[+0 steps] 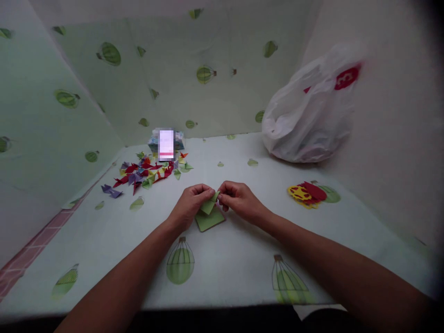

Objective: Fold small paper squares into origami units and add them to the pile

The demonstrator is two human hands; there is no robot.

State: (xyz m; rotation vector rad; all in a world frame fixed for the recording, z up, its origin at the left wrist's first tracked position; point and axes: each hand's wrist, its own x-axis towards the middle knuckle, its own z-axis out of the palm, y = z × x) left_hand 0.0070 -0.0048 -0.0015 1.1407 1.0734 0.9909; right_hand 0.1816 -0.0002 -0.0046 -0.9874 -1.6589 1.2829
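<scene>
A green square of paper (209,219) lies partly folded on the table in the middle of the view, with one corner lifted. My left hand (192,203) pinches the raised flap from the left with closed fingers. From the right, my right hand (240,199) pinches the same flap, fingertips almost touching the left ones. Both forearms reach in from the bottom edge.
A pile of folded paper pieces (147,173) in red, purple and green lies at the back left, by a small patterned box (166,143). A white plastic bag (308,115) leans against the right wall. Red and yellow paper sheets (307,193) lie at the right.
</scene>
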